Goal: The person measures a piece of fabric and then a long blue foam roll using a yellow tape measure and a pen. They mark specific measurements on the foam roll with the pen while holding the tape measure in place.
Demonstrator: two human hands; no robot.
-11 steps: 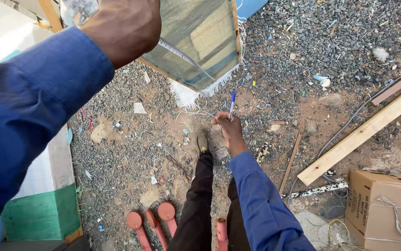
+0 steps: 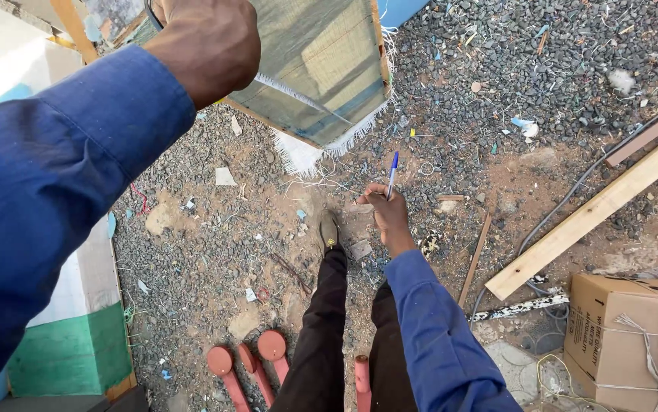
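Right hand (image 2: 388, 214) grips a blue pen (image 2: 393, 172) over gravel ground (image 2: 497, 69); left hand (image 2: 203, 42) clutches a woven-covered frame (image 2: 321, 69). Steadying the frame first would likely help marking.

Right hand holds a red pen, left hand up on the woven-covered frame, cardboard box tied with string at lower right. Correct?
Not quite: the pen in the right hand is blue with a white barrel, not red, as the head view shows. The rest stands: the left hand is up on the woven-covered frame, and the cardboard box tied with string sits at lower right.
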